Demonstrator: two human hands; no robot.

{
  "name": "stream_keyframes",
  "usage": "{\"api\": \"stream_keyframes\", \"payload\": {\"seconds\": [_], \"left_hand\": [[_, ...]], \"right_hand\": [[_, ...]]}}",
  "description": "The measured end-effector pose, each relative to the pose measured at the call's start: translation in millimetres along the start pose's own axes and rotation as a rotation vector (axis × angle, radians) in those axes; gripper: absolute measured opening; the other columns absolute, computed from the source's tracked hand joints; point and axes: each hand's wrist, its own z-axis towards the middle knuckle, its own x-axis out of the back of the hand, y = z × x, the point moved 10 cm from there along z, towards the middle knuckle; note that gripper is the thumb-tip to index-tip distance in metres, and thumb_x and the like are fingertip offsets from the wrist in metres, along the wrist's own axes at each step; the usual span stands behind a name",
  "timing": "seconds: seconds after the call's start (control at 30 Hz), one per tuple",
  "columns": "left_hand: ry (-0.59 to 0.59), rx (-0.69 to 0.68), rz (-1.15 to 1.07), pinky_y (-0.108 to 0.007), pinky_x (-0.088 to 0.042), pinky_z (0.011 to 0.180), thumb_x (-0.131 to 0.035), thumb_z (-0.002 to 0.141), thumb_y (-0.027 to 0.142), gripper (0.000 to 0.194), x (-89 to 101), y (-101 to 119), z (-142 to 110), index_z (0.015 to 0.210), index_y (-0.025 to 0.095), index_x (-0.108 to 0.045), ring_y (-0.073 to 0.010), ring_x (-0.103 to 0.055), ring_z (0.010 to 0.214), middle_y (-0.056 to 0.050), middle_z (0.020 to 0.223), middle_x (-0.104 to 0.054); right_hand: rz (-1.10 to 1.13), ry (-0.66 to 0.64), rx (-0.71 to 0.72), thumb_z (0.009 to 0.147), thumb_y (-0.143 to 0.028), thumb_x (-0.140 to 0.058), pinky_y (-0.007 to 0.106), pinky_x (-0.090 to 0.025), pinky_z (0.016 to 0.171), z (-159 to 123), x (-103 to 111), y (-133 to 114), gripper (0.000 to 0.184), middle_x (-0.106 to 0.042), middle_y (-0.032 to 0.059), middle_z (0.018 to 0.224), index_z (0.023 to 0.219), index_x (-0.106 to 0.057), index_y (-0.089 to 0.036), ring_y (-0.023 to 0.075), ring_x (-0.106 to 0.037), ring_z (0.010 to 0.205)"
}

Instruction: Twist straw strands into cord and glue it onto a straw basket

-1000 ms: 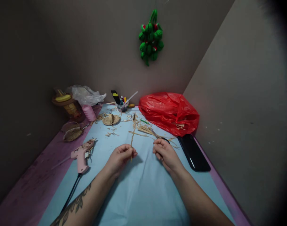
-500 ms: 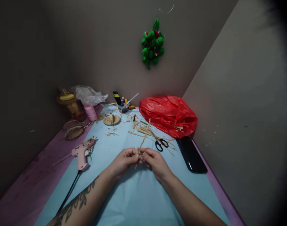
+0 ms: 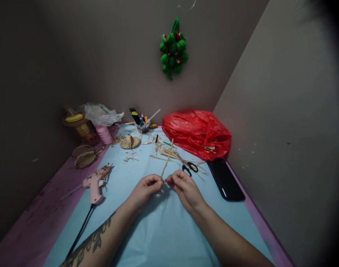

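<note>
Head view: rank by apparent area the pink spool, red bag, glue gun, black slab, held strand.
1. Red bag
2. Black slab
3. Glue gun
4. Pink spool
5. Held strand, thin; its lower part is partly hidden by the left hand

A free lane runs from the near edge of the purple bench (image 3: 38,215) up the light-blue sheet (image 3: 169,233) between the forearms; another passes between the left hand (image 3: 145,189) and the pink glue gun (image 3: 95,189). A braided tan straw strand (image 3: 167,161) juts toward the far edge — beyond the right hand (image 3: 187,187), black-handled scissors (image 3: 183,160) bar the way. A bulging red plastic bag (image 3: 194,129) crowds the far right — a glossy black slab (image 3: 226,180) blocks the right edge.
</note>
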Motion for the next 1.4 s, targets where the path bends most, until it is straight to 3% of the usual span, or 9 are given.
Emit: {"api": "stream_keyframes", "payload": {"seconds": [0.1, 0.2, 0.4, 0.63, 0.87, 0.97, 1.1, 1.27, 1.4], "left_hand": [[0.071, -0.05, 0.013, -0.023, -0.033, 0.06, -0.075, 0.065, 0.034, 0.023, 7.8, 9.2, -1.6, 0.068, 0.014, -0.063, -0.0088, -0.047, 0.06, -0.001, 0.072, -0.059], [0.058, -0.068, 0.004, -0.026, -0.038, 0.07, -0.076, 0.065, 0.032, 0.022, 3.6, 13.0, -4.3, 0.067, 0.014, -0.063, -0.0136, -0.055, 0.075, -0.006, 0.093, -0.064], [-0.133, 0.013, -0.073, -0.026, -0.039, 0.058, -0.074, 0.066, 0.036, 0.027, -18.5, 2.4, -8.8, 0.067, 0.013, -0.06, -0.0129, -0.053, 0.056, -0.002, 0.062, -0.058], [-0.144, -0.014, -0.025, -0.025, -0.038, 0.059, -0.078, 0.061, 0.034, 0.026, -16.7, 5.9, -9.1, 0.066, 0.013, -0.062, -0.0103, -0.049, 0.056, -0.002, 0.063, -0.058], [0.034, -0.168, -0.029, -0.022, -0.036, 0.06, -0.076, 0.063, 0.031, 0.022, 7.5, 21.7, -5.9, 0.069, 0.013, -0.065, -0.0079, -0.049, 0.058, -0.002, 0.07, -0.061], [0.049, -0.137, -0.039, -0.02, -0.032, 0.052, -0.076, 0.063, 0.031, 0.023, 13.5, 15.8, -1.3, 0.071, 0.013, -0.065, -0.0046, -0.042, 0.05, 0.0, 0.068, -0.059], [0.052, -0.096, -0.112, -0.018, -0.032, 0.048, -0.077, 0.061, 0.03, 0.024, 18.1, 8.5, 3.5, 0.07, 0.012, -0.064, -0.0031, -0.042, 0.047, 0.0, 0.068, -0.059], [0.028, -0.014, -0.203, -0.02, -0.043, 0.066, -0.078, 0.061, 0.024, 0.022, 14.7, 4.6, 2.4, 0.066, 0.011, -0.06, -0.0096, -0.057, 0.073, -0.007, 0.095, -0.064], [0.056, -0.033, -0.185, -0.023, -0.044, 0.072, -0.078, 0.061, 0.025, 0.022, 10.9, 3.6, 0.2, 0.063, 0.012, -0.06, -0.0149, -0.059, 0.087, -0.009, 0.106, -0.062]], "right_hand": [[-0.015, -0.049, -0.043, 0.067, -0.031, -0.072, 0.028, -0.044, 0.069, -1.1, -4.4, 3.5, 0.023, -0.061, -0.0005, 0.061, 0.063, -0.053, -0.018, 0.0131, -0.057, 0.063], [-0.044, -0.182, -0.165, 0.069, -0.031, -0.071, 0.027, -0.044, 0.06, -5.6, -18.4, 19.7, 0.025, -0.056, -0.0025, 0.05, 0.061, -0.052, -0.017, 0.0109, -0.053, 0.049], [0.0, -0.375, -0.334, 0.064, -0.028, -0.077, 0.027, -0.047, 0.057, -15.7, -35.4, 42.3, 0.027, -0.053, -0.0061, 0.049, 0.081, -0.061, -0.014, 0.0077, -0.048, 0.042], [0.011, -0.48, -0.366, 0.062, -0.034, -0.079, 0.027, -0.045, 0.057, -22.8, -44.8, 41.8, 0.032, -0.05, -0.0064, 0.048, 0.075, -0.057, -0.014, 0.0084, -0.049, 0.045], [0.017, -0.411, -0.268, 0.069, -0.036, -0.074, 0.021, -0.039, 0.053, -17.8, -46.6, 40.9, 0.03, -0.042, -0.0075, 0.05, 0.068, -0.051, -0.017, 0.005, -0.036, 0.045], [0.011, -0.385, -0.247, 0.07, -0.035, -0.073, 0.017, -0.026, 0.044, -14.4, -44.1, 40.6, 0.033, -0.037, -0.0077, 0.05, 0.064, -0.047, -0.017, 0.0038, -0.024, 0.044], [0.051, -0.309, -0.182, 0.068, -0.034, -0.074, 0.016, -0.018, 0.041, -8.4, -39.6, 33.3, 0.033, -0.039, -0.0064, 0.054, 0.065, -0.047, -0.017, 0.0038, -0.022, 0.045], [0.057, -0.112, -0.021, 0.065, -0.034, -0.076, 0.017, -0.018, 0.04, 1.6, -21.4, 19.7, 0.033, -0.042, -0.0063, 0.053, 0.064, -0.047, -0.017, 0.0031, -0.023, 0.043], [0.065, 0.033, 0.104, 0.063, -0.037, -0.076, 0.018, -0.021, 0.039, 4.9, -4.6, 10.4, 0.033, -0.044, -0.0066, 0.052, 0.065, -0.05, -0.018, 0.0028, -0.024, 0.041]]}}
